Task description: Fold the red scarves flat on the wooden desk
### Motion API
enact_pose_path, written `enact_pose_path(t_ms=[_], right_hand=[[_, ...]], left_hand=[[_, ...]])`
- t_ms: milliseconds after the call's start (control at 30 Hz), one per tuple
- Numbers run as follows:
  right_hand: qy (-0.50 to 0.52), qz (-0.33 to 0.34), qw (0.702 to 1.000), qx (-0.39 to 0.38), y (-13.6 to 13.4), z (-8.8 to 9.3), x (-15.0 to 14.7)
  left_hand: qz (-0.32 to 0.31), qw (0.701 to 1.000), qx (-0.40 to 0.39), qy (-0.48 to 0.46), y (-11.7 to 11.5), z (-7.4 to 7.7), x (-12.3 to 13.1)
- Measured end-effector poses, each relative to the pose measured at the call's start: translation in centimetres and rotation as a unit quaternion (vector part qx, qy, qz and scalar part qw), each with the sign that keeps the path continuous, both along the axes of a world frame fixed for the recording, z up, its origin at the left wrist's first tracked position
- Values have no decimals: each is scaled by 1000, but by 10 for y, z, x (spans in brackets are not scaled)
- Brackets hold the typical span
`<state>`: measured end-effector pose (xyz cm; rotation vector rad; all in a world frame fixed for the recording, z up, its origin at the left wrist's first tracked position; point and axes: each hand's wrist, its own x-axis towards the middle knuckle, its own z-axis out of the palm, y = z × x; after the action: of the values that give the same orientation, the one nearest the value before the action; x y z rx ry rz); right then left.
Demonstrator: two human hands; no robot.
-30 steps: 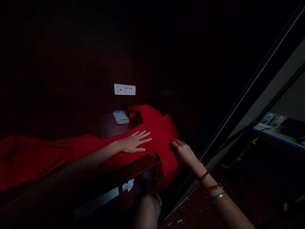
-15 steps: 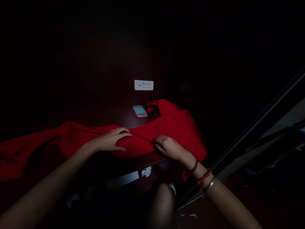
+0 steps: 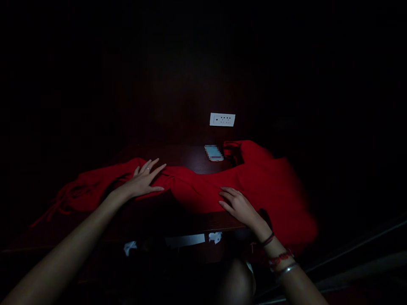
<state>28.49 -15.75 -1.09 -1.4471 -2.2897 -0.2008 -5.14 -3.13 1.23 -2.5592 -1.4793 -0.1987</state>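
Observation:
A long red scarf (image 3: 197, 190), fringed at its left end, lies lengthwise across a dark wooden table (image 3: 152, 152). Its right part is bunched into a wide heap that runs over the front edge. My left hand (image 3: 143, 183), with a ring on one finger, rests on the scarf's left part, fingers spread. Farther right, my right hand (image 3: 240, 207) lies palm down on the scarf close to the table's front edge, its fingers stretched and slightly apart. Bracelets circle my right wrist.
A phone (image 3: 213, 152) with a blurred screen lies behind the scarf. A white socket panel (image 3: 222, 119) is on the dark wall. Below the table edge are a pale strip (image 3: 186, 240), crumpled white paper (image 3: 215, 237) and a knee (image 3: 237, 279). Surroundings are very dark.
The view has turned left, so the phone and socket appear farther right. My left hand has moved left along the scarf with fingers spreading. The fringed end now lies on the table.

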Motion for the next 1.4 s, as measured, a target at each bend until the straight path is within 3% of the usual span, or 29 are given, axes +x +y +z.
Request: enact_pose_path(t_ms=[100, 200, 267, 400, 500, 600, 733, 833, 900, 1000, 1133, 1267, 1400], right_hand=[[13, 22, 1000, 16, 2, -1, 1], [31, 29, 999, 20, 5, -5, 2], [40, 30, 999, 16, 7, -7, 3], [63, 23, 998, -2, 7, -7, 2], [84, 14, 996, -11, 6, -5, 2], [105, 17, 994, -15, 4, -2, 0], [131, 24, 991, -4, 0, 1, 0], [130, 33, 991, 5, -6, 1, 3], [121, 38, 992, 7, -11, -1, 7], [130, 34, 991, 11, -20, -3, 11], [187, -2, 979, 81, -34, -5, 10], [181, -56, 974, 127, -48, -2, 14], [98, -93, 985, 109, -59, 7, 34]], left_hand=[[87, 996, -10, -7, -6, -6, -27], [83, 996, -33, -10, -4, -2, -53], [49, 999, -7, 7, 0, 13, -67], [14, 995, 75, 68, 9, 64, -84], [94, 985, 65, 127, 9, 86, -86], [143, 979, 80, 119, -11, 71, -62], [-106, 993, 43, 16, -52, 17, 9], [-197, 980, -12, -33, -59, -11, 53], [-202, 978, -29, -46, -50, -15, 64], [-188, 980, -34, -58, -36, -8, 64], [-203, 975, -32, -84, -50, -1, 77], [-250, 966, -36, -52, -77, -8, 125], [-281, 959, -20, -23, -80, -9, 171]])
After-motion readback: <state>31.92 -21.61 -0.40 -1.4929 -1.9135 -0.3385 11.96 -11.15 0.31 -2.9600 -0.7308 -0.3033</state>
